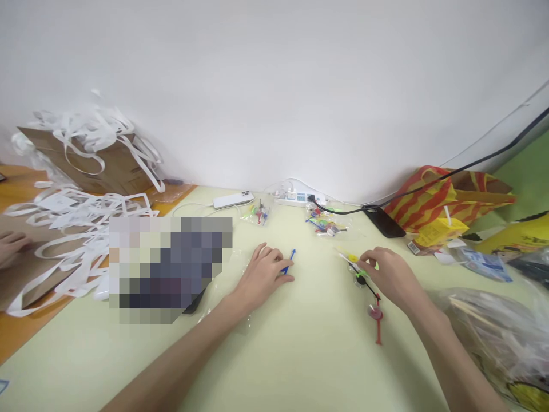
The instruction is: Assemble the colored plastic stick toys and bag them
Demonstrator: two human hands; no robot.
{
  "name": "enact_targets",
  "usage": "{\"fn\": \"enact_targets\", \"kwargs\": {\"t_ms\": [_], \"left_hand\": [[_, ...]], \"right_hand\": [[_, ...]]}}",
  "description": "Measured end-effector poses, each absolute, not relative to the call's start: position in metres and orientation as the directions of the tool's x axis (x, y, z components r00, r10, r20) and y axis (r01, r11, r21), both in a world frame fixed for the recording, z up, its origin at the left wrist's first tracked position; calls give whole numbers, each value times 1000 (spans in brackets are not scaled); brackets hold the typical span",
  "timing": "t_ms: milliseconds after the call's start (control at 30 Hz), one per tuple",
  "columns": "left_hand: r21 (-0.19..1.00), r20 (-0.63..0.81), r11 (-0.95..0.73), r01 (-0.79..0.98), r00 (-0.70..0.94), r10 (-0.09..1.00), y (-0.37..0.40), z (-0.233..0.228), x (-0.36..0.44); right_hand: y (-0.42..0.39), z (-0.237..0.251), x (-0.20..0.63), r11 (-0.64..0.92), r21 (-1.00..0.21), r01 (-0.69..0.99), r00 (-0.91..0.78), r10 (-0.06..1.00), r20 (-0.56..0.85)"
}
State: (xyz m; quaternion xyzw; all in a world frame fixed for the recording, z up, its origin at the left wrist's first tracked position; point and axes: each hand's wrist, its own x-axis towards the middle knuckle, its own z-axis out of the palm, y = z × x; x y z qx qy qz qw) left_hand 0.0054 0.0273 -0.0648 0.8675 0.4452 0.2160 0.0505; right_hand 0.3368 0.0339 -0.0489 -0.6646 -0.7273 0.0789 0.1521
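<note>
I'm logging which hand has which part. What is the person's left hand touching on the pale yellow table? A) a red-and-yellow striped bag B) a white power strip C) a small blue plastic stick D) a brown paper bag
C: the left hand rests on the pale yellow table with the small blue plastic stick poking out from under its fingers; nothing else touches it.

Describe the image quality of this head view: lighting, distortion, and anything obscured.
Head view: soft, even lighting with faint shadows under the left hand and right hand; wide-angle distortion bends the table edge against the wall; a pixelated block hides one patch.
</note>
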Motion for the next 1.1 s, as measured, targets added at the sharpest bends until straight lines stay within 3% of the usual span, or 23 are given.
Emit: {"fn": "enact_targets", "kwargs": {"t_ms": [200, 567, 733, 867, 967, 1100], "left_hand": [[303, 365, -587, 751, 477, 799, 28, -69, 7], [288, 379, -564, 774, 449, 809, 27, -70, 6], [295, 415, -578, 761, 442, 795, 27, -68, 8], [306, 483, -623, 720, 446, 754, 21, -60, 14], [327, 550, -685, 651, 458, 698, 9, -54, 17], [371, 608, -756, 539, 474, 637, -9, -51, 21]], "right_hand": [[37, -56, 330, 80, -294, 952, -66, 996, 58], [48, -50, 334, 23, -553, 833, -49, 998, -32], [47, -44, 330, 70, -679, 731, -56, 998, 42], [35, -35, 312, 148, -832, 535, -50, 988, 143], [15, -37, 283, 57, -959, 279, -85, 996, 34], [-15, -49, 243, -54, -998, -20, -263, 964, -47]]}}
